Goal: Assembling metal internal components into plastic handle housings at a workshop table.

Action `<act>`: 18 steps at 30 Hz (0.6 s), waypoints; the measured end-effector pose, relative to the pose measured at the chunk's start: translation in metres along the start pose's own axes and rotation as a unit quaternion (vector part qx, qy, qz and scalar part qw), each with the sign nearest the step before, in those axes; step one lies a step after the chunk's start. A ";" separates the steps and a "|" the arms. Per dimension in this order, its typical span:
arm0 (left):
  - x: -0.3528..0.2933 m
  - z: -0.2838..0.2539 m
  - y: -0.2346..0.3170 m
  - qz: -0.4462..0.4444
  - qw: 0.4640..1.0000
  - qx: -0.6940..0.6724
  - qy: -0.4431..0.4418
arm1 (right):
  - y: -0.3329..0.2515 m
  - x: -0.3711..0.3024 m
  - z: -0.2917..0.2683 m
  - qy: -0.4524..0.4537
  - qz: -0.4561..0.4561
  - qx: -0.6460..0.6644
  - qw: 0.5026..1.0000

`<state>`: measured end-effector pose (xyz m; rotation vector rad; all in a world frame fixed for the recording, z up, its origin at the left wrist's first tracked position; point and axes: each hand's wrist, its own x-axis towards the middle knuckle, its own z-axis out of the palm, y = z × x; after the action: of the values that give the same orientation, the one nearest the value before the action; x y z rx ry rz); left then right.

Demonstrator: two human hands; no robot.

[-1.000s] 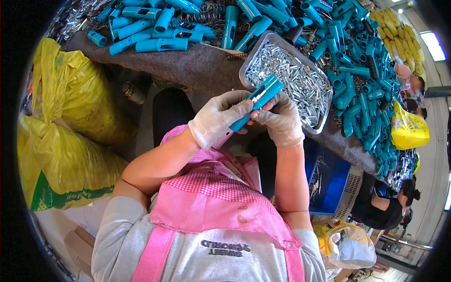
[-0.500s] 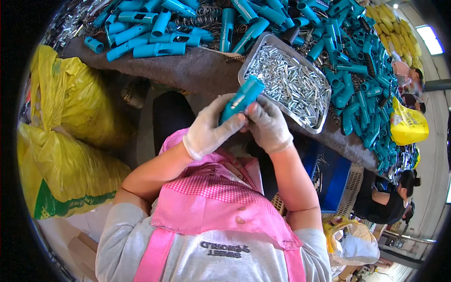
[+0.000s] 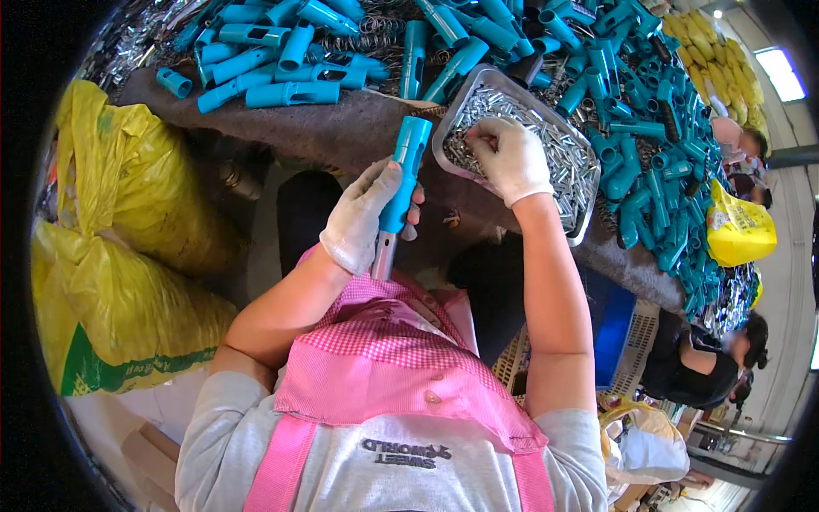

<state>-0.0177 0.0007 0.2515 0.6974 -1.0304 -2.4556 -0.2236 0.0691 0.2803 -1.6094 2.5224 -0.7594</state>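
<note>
A teal tubular housing (image 3: pixel 408 171) is held upright in my gloved left hand (image 3: pixel 360 215), whose fingers wrap round its middle. From its lower end sticks a silver metal tube (image 3: pixel 384 256). My gloved right hand (image 3: pixel 515 160) reaches into a metal tray (image 3: pixel 441 141), with thumb and fingertips closed together among small silver pins (image 3: pixel 566 162). Whatever is between those fingertips is too small or hidden to make out. The tray lies at the edge of the work table, right of the teal housing.
More teal housings (image 3: pixel 294 92) and coil springs (image 3: pixel 375 36) heap along the table (image 3: pixel 341 128). Full yellow sacks (image 3: pixel 136 171) stand at the left. A blue crate (image 3: pixel 612 333) sits below the table at the right. A co-worker in black (image 3: pixel 695 363) is at far right.
My right hand has left the teal housing and moved right into the pin tray. My left hand alone holds the housing, turned more upright, with its silver tube end now showing.
</note>
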 end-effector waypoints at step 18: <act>0.001 -0.001 0.005 -0.108 0.952 -0.212 -0.193 | 0.009 -0.003 -0.015 -0.049 -0.064 -0.001 0.997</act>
<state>-0.0174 -0.0038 0.2539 0.1980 -0.5245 -2.9457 -0.2346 0.0806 0.2890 -1.7773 2.3725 -0.6717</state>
